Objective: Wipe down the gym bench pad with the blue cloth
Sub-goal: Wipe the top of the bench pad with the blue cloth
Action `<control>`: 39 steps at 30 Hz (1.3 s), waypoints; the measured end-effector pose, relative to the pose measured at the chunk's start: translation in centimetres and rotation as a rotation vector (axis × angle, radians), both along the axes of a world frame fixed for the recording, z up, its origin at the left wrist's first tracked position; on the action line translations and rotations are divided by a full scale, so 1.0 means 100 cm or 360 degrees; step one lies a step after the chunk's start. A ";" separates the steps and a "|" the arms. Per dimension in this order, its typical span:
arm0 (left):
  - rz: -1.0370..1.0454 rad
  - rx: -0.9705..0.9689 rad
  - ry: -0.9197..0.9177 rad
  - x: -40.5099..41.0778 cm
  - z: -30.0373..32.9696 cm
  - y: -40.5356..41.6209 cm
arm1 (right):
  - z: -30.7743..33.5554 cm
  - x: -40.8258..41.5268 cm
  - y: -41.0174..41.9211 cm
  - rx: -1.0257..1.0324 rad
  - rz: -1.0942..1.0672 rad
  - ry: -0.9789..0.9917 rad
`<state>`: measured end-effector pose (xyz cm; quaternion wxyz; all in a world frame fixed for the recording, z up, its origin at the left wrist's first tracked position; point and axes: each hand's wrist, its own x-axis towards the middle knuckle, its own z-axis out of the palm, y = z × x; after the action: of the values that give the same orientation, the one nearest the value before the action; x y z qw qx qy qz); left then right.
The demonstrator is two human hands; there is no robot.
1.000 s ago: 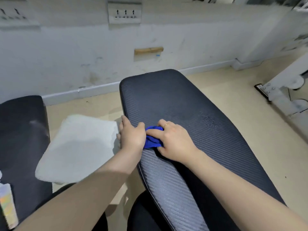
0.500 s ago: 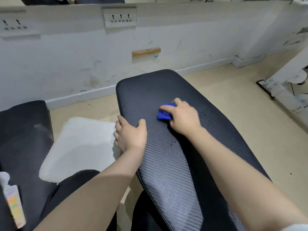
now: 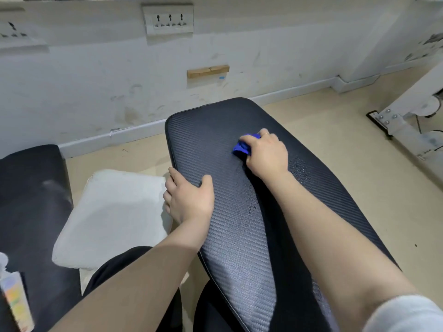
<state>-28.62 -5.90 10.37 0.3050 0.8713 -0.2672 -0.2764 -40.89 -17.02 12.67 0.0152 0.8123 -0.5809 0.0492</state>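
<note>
right grip (image 3: 266,155) bunches blue cloth (image 3: 243,147), farther up pad (image 3: 239,236) | left grip (image 3: 189,200) steadies edge, seemingly unmoved

Blue cloth (image 3: 242,147); black ribbed-weave bench pad (image 3: 230,236)

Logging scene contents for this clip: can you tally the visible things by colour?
Blue: 1, the blue cloth
Black: 2, the bench pad and a second pad
White: 2, the cushion and the socket strip
Wood: 1, the wall block
Total: 6
</note>
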 end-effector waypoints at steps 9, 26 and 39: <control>-0.0021 0.0019 -0.0056 -0.004 0.003 -0.002 | -0.002 -0.021 0.047 0.0056 0.0547 -0.0032; -0.0149 -0.0385 -0.0233 -0.008 0.004 0.012 | -0.007 -0.061 0.012 -0.0048 -0.0216 -0.0104; -0.1316 -0.0380 -0.0667 -0.053 0.034 0.009 | -0.007 -0.119 0.025 -0.0056 -0.0374 -0.0181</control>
<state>-33.89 -5.03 13.78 0.2068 0.6877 -0.6772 -0.1603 -52.78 -14.49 11.97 0.0020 0.7341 -0.6711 0.1031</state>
